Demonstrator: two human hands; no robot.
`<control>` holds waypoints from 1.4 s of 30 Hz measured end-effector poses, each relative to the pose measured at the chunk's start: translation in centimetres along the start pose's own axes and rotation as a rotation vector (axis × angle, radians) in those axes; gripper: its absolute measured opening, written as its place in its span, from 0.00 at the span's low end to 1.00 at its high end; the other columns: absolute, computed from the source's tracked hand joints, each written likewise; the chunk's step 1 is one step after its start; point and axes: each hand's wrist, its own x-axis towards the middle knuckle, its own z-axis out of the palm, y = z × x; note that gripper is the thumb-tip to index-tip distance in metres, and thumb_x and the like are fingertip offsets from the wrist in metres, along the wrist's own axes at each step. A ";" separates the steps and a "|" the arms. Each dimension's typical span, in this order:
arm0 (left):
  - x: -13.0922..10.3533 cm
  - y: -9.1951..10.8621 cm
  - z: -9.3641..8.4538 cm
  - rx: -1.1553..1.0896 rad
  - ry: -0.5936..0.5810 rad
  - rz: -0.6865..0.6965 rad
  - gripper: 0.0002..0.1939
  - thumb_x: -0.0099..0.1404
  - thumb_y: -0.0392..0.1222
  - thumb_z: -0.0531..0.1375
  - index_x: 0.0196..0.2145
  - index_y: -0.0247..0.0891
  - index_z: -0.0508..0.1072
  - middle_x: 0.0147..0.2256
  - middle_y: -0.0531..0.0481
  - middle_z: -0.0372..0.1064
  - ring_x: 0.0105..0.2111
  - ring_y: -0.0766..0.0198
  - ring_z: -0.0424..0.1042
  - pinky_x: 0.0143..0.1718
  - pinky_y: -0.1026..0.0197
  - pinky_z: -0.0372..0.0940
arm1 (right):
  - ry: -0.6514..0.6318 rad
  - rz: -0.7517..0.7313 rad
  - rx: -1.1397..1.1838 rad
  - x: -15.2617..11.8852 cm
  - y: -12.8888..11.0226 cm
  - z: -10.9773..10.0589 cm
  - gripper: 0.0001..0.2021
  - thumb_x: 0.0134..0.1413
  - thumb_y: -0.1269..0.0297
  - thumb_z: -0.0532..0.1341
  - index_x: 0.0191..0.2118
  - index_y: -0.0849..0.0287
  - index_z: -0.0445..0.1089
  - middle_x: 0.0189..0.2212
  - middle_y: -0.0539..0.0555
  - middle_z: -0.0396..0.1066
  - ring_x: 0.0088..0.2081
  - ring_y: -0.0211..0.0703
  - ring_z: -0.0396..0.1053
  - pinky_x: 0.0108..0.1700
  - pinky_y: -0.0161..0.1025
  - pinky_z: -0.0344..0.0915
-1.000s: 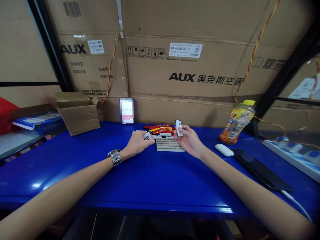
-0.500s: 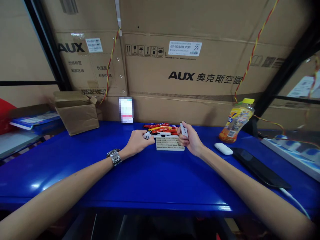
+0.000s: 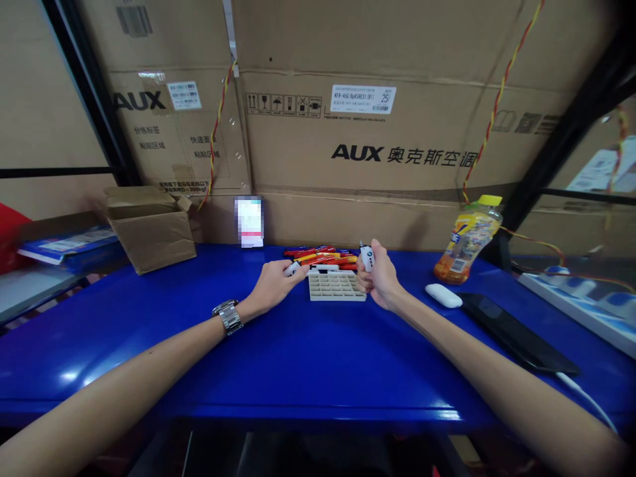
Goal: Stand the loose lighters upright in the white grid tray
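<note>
Small white lighter with dark tip: was gripped nearly upright in the closed right hand.
Second white lighter, dark-tipped: was pinched, slanting, in the left hand.
Cream rectangular gridded tray: lay on the glossy blue surface, between the hands.
Red, yellow and orange slender pieces: lay heaped behind the tray.
Yellow-capped clear bottle: stood tilted, well right.

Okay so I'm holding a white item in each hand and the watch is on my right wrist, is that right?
Not quite: the head view shows the watch on your left wrist. The rest holds: your left hand has one white item, your right hand another white item.
</note>
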 end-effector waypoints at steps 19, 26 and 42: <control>4.5 0.2 2.0 0.066 0.003 0.307 0.10 0.66 0.42 0.54 0.36 0.36 0.73 0.32 0.48 0.73 0.31 0.63 0.68 0.34 0.61 0.59 | -0.378 -0.522 -0.543 1.6 0.1 0.5 0.13 0.52 0.55 0.62 0.40 0.54 0.74 0.28 0.51 0.71 0.30 0.42 0.66 0.31 0.40 0.62; 5.4 -0.1 1.9 0.121 0.026 0.276 0.07 0.62 0.38 0.56 0.33 0.35 0.74 0.30 0.47 0.74 0.28 0.64 0.69 0.32 0.62 0.59 | -0.368 -0.672 -0.755 2.6 0.0 1.6 0.12 0.55 0.56 0.60 0.41 0.56 0.74 0.26 0.50 0.70 0.27 0.38 0.63 0.31 0.38 0.59; 6.0 0.1 0.2 0.226 -0.135 0.344 0.10 0.58 0.35 0.56 0.33 0.33 0.77 0.26 0.47 0.75 0.24 0.67 0.68 0.27 0.64 0.57 | -0.341 -0.717 -0.903 2.1 0.2 2.0 0.07 0.57 0.60 0.59 0.37 0.57 0.65 0.27 0.49 0.71 0.28 0.38 0.66 0.33 0.38 0.59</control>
